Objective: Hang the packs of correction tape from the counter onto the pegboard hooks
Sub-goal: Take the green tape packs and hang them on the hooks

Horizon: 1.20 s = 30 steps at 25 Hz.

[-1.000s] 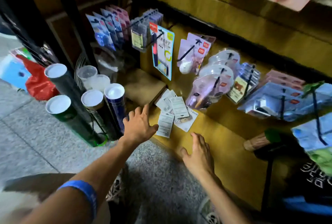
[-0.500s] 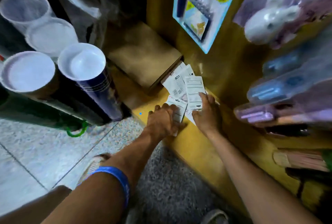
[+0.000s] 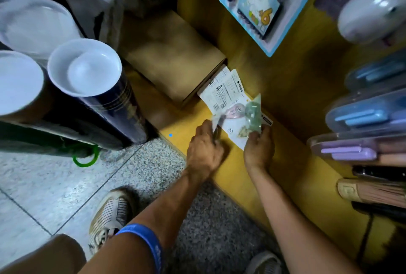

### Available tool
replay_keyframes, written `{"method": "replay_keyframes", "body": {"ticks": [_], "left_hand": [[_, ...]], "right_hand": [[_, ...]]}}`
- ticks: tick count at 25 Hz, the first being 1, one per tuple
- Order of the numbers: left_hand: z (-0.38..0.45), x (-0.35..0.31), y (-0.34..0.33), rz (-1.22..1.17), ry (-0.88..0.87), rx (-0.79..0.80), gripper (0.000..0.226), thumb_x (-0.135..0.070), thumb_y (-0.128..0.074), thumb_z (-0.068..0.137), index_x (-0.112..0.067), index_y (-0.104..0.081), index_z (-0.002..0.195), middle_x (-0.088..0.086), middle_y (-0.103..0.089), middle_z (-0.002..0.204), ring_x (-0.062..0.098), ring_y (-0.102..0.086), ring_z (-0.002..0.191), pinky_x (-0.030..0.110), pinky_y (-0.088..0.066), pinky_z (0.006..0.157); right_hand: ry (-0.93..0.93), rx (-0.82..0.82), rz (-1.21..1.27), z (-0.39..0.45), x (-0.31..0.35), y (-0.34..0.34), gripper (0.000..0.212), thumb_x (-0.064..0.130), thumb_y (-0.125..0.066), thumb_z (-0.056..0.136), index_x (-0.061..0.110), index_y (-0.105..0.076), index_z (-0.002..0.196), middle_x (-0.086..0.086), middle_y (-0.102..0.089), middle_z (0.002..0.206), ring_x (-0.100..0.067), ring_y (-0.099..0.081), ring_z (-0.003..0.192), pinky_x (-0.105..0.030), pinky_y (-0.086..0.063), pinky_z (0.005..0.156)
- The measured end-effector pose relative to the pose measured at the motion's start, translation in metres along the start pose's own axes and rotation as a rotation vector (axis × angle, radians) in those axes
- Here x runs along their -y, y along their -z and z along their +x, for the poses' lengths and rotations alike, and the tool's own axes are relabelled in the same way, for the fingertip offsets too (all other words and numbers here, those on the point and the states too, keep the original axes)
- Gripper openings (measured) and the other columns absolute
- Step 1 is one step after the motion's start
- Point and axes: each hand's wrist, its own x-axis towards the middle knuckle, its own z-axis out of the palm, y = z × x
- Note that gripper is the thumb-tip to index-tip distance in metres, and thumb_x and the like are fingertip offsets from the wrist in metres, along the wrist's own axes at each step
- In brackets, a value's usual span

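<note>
Beside the cardboard box [image 3: 173,62] — both hands grip correction tape packs [image 3: 228,98]: left hand [image 3: 204,148], right hand [image 3: 259,148]

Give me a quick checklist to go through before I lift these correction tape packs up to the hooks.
1. Right hand grips a pack: ok, its fingers pinch the pack with the green dispenser, face up.
2. Left hand has a firm hold: cannot tell, its fingers curl on a blurred pack edge.
3. All packs gathered: not ok, two packs lie back-side up on the counter beside the cardboard box.
4. Hang holes visible: cannot tell, too small and blurred.
5. Free hook in view: cannot tell, only hanging goods like the blue blister card show.
</note>
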Motion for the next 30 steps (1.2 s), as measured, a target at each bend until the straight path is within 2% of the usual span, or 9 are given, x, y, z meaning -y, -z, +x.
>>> {"method": "replay_keyframes", "body": {"ticks": [3, 5, 7, 11, 15, 18, 21, 25, 30], "left_hand": [[-0.002, 0.002, 0.009, -0.63, 0.405, -0.065, 0.022, -0.005, -0.046, 0.096, -0.009, -0.063, 0.108, 0.009, -0.069, 0.094, 0.019, -0.064, 0.071, 0.023, -0.054, 0.056], [-0.003, 0.008, 0.012, -0.963, 0.621, -0.061, 0.028, 0.003, -0.044, 0.093, -0.014, -0.066, 0.097, 0.005, -0.07, 0.085, 0.015, -0.064, 0.064, 0.024, -0.054, 0.054], [-0.006, 0.017, 0.013, -1.092, 0.656, 0.005, 0.021, -0.004, -0.051, 0.093, -0.019, -0.066, 0.096, 0.006, -0.073, 0.09, 0.021, -0.067, 0.076, 0.036, -0.055, 0.071], [-0.02, 0.02, 0.01, -1.009, 0.571, 0.19, 0.043, -0.002, -0.077, 0.075, -0.021, -0.06, 0.109, 0.0, -0.074, 0.097, 0.017, -0.07, 0.08, 0.031, -0.057, 0.065], [-0.013, 0.015, 0.009, -0.996, 0.638, 0.04, 0.047, 0.01, -0.076, 0.07, -0.012, -0.063, 0.11, 0.006, -0.073, 0.101, 0.026, -0.069, 0.087, 0.042, -0.058, 0.082], [-0.009, 0.021, 0.011, -1.017, 0.679, -0.019, 0.047, 0.011, -0.076, 0.07, -0.011, -0.06, 0.109, 0.01, -0.071, 0.099, 0.029, -0.069, 0.088, 0.045, -0.059, 0.08], [-0.014, 0.025, 0.011, -0.997, 0.662, 0.017, 0.048, 0.01, -0.076, 0.07, -0.01, -0.059, 0.109, 0.016, -0.071, 0.104, 0.035, -0.069, 0.093, 0.049, -0.058, 0.08], [-0.018, 0.039, 0.004, -0.983, 0.655, 0.03, 0.057, 0.006, -0.08, 0.067, -0.007, -0.056, 0.117, 0.015, -0.068, 0.113, 0.036, -0.066, 0.102, 0.052, -0.054, 0.09], [-0.033, 0.029, 0.009, -1.008, 0.676, 0.001, 0.045, 0.014, -0.074, 0.071, -0.008, -0.059, 0.107, 0.02, -0.068, 0.113, 0.038, -0.066, 0.104, 0.053, -0.053, 0.091]], "right_hand": [[-0.546, 0.055, 0.751, -0.024, 0.005, 0.012, 0.029, 0.0, -0.055, 0.092, 0.009, -0.06, 0.119, -0.017, -0.064, 0.113, -0.031, -0.064, 0.084, -0.038, -0.053, 0.066], [-0.765, 0.199, 0.828, -0.047, 0.006, 0.016, 0.016, 0.0, -0.059, 0.09, 0.01, -0.061, 0.102, -0.012, -0.064, 0.1, -0.024, -0.06, 0.073, -0.03, -0.051, 0.06], [-0.801, 0.299, 0.802, -0.065, 0.003, 0.015, 0.018, 0.0, -0.062, 0.088, 0.008, -0.06, 0.104, -0.013, -0.066, 0.095, -0.025, -0.063, 0.072, -0.03, -0.054, 0.059], [-0.657, 0.498, 0.494, -0.071, 0.008, 0.011, 0.006, 0.016, -0.067, 0.09, 0.015, -0.063, 0.095, -0.01, -0.068, 0.074, -0.017, -0.059, 0.05, -0.023, -0.05, 0.045], [-0.484, 0.512, 0.08, -0.044, 0.011, 0.021, 0.011, 0.029, -0.061, 0.092, 0.018, -0.063, 0.093, -0.009, -0.064, 0.075, -0.017, -0.051, 0.052, -0.023, -0.039, 0.045], [0.006, 0.259, -0.416, -0.008, -0.003, 0.02, 0.046, 0.015, -0.058, 0.086, 0.02, -0.05, 0.131, -0.008, -0.052, 0.137, -0.026, -0.055, 0.109, -0.037, -0.049, 0.086], [0.327, 0.468, -0.837, 0.021, -0.005, 0.018, 0.077, 0.009, -0.055, 0.085, 0.022, -0.02, 0.153, -0.005, -0.011, 0.163, -0.025, -0.019, 0.145, -0.033, -0.025, 0.114], [0.362, 0.372, -0.926, 0.015, -0.021, 0.02, 0.058, 0.024, -0.06, 0.088, 0.02, -0.039, 0.142, -0.01, -0.036, 0.144, -0.031, -0.042, 0.125, -0.037, -0.039, 0.101], [0.316, 0.343, -0.862, -0.043, -0.047, 0.04, 0.045, 0.037, -0.066, 0.085, 0.019, -0.053, 0.124, -0.008, -0.048, 0.132, -0.028, -0.043, 0.122, -0.044, -0.036, 0.105]]}}
